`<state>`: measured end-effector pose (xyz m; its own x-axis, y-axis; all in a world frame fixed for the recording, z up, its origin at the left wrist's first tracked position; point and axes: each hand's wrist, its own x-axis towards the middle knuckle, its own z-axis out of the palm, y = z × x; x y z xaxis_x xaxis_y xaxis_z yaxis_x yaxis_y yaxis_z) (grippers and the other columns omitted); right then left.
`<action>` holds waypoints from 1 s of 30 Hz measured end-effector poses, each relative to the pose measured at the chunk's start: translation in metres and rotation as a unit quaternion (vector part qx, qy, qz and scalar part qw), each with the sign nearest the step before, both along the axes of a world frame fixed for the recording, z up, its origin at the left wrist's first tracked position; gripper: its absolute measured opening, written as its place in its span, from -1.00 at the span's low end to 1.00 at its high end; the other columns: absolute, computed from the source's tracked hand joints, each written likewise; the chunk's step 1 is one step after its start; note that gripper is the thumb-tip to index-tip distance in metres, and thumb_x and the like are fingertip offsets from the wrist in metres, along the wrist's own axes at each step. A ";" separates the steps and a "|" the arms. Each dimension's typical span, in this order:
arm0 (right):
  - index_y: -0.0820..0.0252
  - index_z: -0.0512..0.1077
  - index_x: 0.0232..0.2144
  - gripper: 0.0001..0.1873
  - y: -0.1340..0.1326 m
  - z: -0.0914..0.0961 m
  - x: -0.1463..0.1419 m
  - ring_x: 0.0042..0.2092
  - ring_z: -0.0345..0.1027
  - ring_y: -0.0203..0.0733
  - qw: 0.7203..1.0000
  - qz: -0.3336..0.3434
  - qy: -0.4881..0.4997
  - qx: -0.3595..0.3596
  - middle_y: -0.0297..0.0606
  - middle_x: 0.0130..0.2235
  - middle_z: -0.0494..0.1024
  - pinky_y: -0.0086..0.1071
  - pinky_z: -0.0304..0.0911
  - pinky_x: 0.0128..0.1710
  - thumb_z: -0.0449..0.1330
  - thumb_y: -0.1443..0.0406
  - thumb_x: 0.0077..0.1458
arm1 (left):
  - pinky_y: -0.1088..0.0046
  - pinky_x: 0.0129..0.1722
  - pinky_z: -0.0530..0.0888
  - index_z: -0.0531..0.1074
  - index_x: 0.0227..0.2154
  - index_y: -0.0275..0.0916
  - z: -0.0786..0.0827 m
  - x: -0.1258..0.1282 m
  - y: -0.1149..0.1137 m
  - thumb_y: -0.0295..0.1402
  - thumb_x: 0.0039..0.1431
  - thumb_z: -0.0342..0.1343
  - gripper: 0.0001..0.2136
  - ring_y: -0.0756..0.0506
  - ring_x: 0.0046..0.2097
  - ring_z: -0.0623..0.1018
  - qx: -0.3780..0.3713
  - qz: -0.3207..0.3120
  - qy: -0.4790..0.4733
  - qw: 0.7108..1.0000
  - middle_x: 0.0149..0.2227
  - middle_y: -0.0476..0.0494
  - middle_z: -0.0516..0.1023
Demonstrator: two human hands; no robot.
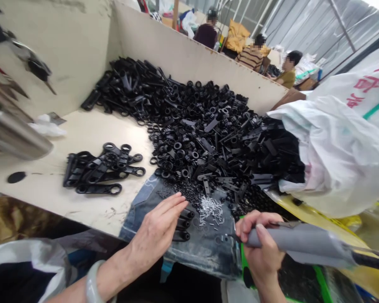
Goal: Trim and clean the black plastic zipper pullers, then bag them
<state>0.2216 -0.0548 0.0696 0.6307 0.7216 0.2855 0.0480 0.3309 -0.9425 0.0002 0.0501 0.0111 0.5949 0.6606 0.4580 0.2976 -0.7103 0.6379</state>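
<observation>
the right hand [263, 244] is wrapped tight around a fat gray tool [306, 244]. the tool lies on its side in the air, and its front end points left, toward some black tubes [183, 236]. the left hand [161, 221] is flat, with its fingers straight and close together, over the tubes. i cannot tell if it is pinching them. at least 3 round tube ends peek out past the fingers. a pale bracelet [93, 282] is on the left wrist.

the tubes lie on a dark blue cloth [205, 252] at the front edge of the table [113, 212]. just behind them is a little heap of shiny screws [211, 208], next to lots of tiny black bits [189, 195]. a big pile of black parts [202, 126] sits farther back. a small pile of black wrenches [104, 170] is on the left, near a metal cup [17, 132]. a white bag [344, 147] is on the right.
</observation>
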 end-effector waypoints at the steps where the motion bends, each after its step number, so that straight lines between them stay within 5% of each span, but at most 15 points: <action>1: 0.09 0.27 -0.39 -0.87 0.002 0.003 -0.001 -0.61 0.24 -0.36 1.000 0.004 -0.002 0.004 -0.51 -0.52 0.43 -0.43 0.29 -0.56 0.19 0.36 0.12 | 0.23 0.24 0.52 0.48 0.13 -0.24 0.002 0.000 0.001 -0.58 0.38 -0.08 -0.63 -0.15 0.25 0.50 -0.002 0.004 -0.009 1.000 0.15 -0.22 0.57; 10: 0.06 0.28 -0.34 -0.93 0.040 0.033 -0.047 -0.60 0.19 -0.34 0.993 0.057 0.035 0.093 -0.48 -0.51 0.41 -0.40 0.26 -0.55 0.12 0.32 0.19 | 0.35 0.12 0.58 0.59 -0.07 -0.21 0.019 0.008 0.006 -0.55 0.35 0.06 -0.75 -0.10 0.09 0.60 -0.057 0.004 -0.082 0.995 0.00 -0.16 0.66; 18: 0.06 0.24 -0.35 -0.92 0.062 0.023 -0.068 -0.60 0.16 -0.34 0.993 0.063 0.030 0.094 -0.50 -0.52 0.39 -0.40 0.25 -0.54 0.09 0.32 0.20 | 0.18 0.13 0.53 0.62 -0.10 -0.13 0.009 0.008 0.013 -0.47 0.32 0.13 -0.78 -0.16 0.10 0.56 -0.088 -0.013 -0.069 0.994 -0.03 -0.13 0.67; 30: 0.05 0.21 -0.35 -0.88 0.066 0.009 -0.071 -0.59 0.17 -0.34 0.995 0.062 0.019 0.079 -0.52 -0.53 0.39 -0.42 0.27 -0.53 0.12 0.29 0.21 | 0.21 0.07 0.37 0.61 -0.13 -0.11 0.007 0.012 0.017 -0.48 0.28 0.20 -0.82 -0.13 0.02 0.57 -0.131 -0.055 -0.021 0.990 -0.07 -0.02 0.68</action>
<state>0.1511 0.0107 0.0787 0.5526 0.7425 0.3785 -0.0377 0.4760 -0.8786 0.0117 0.0672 0.0178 0.6541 0.6920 0.3055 0.1973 -0.5459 0.8143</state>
